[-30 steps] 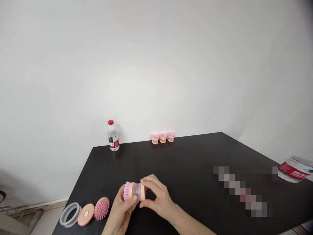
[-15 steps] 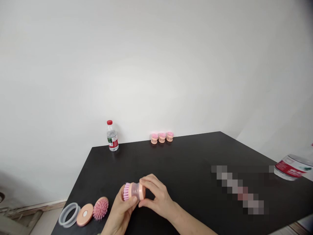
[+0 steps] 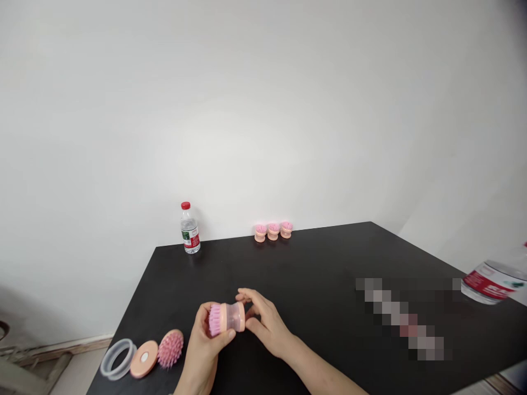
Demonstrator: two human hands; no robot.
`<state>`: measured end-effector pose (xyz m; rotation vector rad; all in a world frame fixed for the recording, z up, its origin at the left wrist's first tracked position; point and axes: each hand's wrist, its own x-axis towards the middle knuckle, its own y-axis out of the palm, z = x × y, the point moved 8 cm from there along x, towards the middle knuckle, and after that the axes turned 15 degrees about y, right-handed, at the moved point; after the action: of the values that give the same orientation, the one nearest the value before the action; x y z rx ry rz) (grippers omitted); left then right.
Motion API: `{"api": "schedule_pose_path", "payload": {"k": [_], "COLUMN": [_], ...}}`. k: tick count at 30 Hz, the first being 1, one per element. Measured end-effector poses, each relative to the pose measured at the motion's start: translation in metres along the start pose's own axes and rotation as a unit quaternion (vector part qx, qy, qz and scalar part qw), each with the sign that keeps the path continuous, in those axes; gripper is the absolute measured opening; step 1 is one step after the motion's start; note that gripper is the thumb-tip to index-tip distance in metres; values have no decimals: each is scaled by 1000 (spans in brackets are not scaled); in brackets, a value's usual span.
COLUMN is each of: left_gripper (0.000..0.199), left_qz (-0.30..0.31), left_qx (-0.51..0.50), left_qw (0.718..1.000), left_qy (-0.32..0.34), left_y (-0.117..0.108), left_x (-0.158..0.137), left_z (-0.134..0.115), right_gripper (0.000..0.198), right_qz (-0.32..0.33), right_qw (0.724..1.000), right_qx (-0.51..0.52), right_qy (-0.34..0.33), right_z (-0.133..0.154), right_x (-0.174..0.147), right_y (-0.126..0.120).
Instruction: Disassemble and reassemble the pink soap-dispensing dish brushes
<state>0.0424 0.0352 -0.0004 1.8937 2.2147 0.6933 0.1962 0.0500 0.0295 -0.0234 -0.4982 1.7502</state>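
The held brush (image 3: 234, 316) has pink bristles (image 3: 214, 320) and peach bands (image 3: 223, 316); the table (image 3: 313, 285) is black.

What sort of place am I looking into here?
Probably a simple indoor work spot; home or workshop, I can't tell. Signs: a black table against a pale wall, a loose peach disc and bristle head on its near left, and a pink-bristled brush in the left hand.

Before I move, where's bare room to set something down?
Bare black tabletop lies between the right hand and the three pink-bristled peach brushes. Near left is crowded: translucent plastic ring, peach disc, pink bristle head. Pixelated patch: unclear.
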Motion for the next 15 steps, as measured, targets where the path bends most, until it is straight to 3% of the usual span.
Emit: {"api": "schedule_pose_path", "payload": {"k": [3,7,10,12,15], "left_gripper": [55,53,51,52,53], "left_qz": [-26,-10,9,18,36], "left_qx": [13,58,72,67,71], "left_qw": [1000,998,996,997,996], "left_qy": [11,39,46,39,29], "left_y": [-5,-6,-3,0,5], "left_x": [2,3,2,0,-1], "left_z": [-3,-9,-13,-15,-18], "right_gripper": [66,52,46,39,45], "right_qz": [-12,-23,-14,30,119], "right_qw": [997,996,999,997,953], "right_qx": [-42,-76,-44,32,201], "right_qy": [-57,-50,4,69,195], "right_z": [13,14,5,-5,-24], "right_x": [-2,-2,1,5,6], "right_y": [0,3,2,4,16]}}
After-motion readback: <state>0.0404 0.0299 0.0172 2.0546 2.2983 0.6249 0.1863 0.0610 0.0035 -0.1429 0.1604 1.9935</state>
